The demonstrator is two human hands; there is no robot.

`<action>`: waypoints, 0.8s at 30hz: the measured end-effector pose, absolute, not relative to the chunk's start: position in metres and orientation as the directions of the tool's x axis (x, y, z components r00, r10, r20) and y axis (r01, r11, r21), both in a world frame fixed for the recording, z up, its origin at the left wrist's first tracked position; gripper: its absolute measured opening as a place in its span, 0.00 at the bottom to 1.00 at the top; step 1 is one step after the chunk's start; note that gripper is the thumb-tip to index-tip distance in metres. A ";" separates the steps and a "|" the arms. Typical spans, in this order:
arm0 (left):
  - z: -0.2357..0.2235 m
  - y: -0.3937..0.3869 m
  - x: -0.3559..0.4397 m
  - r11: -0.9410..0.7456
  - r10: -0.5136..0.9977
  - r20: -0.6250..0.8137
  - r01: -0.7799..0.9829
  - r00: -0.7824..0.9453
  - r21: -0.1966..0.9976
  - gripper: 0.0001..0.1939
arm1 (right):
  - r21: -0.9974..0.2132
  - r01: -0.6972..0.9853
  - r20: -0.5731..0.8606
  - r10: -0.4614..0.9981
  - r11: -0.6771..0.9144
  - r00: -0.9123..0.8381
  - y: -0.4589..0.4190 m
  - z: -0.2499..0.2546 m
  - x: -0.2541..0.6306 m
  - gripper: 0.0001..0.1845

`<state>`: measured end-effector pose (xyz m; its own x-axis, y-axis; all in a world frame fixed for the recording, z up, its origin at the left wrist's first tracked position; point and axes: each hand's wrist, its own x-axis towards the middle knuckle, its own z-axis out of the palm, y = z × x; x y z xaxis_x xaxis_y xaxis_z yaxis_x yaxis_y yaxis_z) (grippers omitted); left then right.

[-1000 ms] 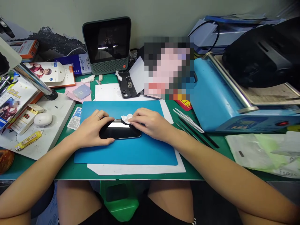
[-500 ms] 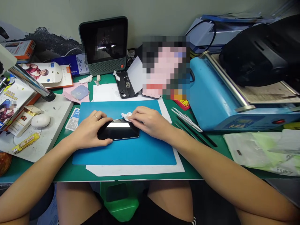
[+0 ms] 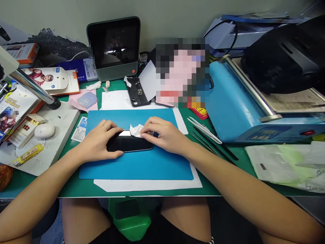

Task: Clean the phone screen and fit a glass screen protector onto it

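Observation:
A black smartphone [image 3: 129,143] lies screen up on a blue mat [image 3: 137,167], with a bright reflection along its far side. My left hand [image 3: 100,140] grips its left end, thumb on the near edge and fingers on the far edge. Between the fingertips of my right hand [image 3: 162,134] is a crumpled white tissue [image 3: 136,130], which rests over the phone's far edge near the right end. My right fingers hide part of that end.
White tweezers [image 3: 204,130] and dark tools lie right of the mat. A blue machine [image 3: 228,108] stands at the right, a smart display [image 3: 114,47] at the back. Opened phone parts [image 3: 138,93] lie behind the mat. At left are boxes and a lighter [image 3: 28,154].
The tissue in my right hand has shifted slightly toward me, from the phone's far edge further onto the screen. My left hand keeps its hold on the phone.

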<state>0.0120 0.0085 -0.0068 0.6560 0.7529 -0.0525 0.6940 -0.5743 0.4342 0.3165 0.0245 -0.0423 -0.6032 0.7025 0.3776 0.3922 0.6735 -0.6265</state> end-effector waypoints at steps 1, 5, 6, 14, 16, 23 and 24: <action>-0.007 0.008 0.012 -0.576 0.752 -0.053 0.694 0.657 0.432 0.37 | -0.609 0.390 0.393 0.690 0.690 -0.608 0.024 -0.042 0.316 0.09; -0.006 0.008 0.012 -0.575 0.752 -0.059 0.696 0.657 0.431 0.37 | -0.548 0.398 0.438 0.658 0.736 -0.613 0.021 -0.040 0.318 0.06; -0.005 0.008 0.012 -0.573 0.752 -0.060 0.697 0.656 0.430 0.37 | -0.547 0.416 0.425 0.669 0.727 -0.610 0.020 -0.040 0.318 0.10; -0.006 0.008 0.012 -0.586 0.747 -0.045 0.689 0.663 0.426 0.37 | -0.526 0.439 0.461 0.678 0.728 -0.572 0.019 -0.037 0.319 0.10; -0.006 0.008 0.012 -0.589 0.746 -0.046 0.690 0.664 0.420 0.37 | -0.531 0.461 0.531 0.703 0.711 -0.473 0.017 -0.033 0.319 0.08; -0.006 0.009 0.012 -0.594 0.741 -0.054 0.692 0.669 0.411 0.38 | -0.448 0.537 0.647 0.674 0.715 -0.356 0.014 -0.028 0.319 0.10; -0.006 0.009 0.012 -0.594 0.742 -0.053 0.692 0.668 0.409 0.38 | -0.426 0.546 0.630 0.669 0.722 -0.395 0.015 -0.028 0.319 0.11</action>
<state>0.0120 0.0093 -0.0056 0.6684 0.7419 -0.0532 0.6922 -0.5942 0.4095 0.3193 0.0145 -0.0282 -0.3947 0.6693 0.6295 0.5456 0.7220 -0.4255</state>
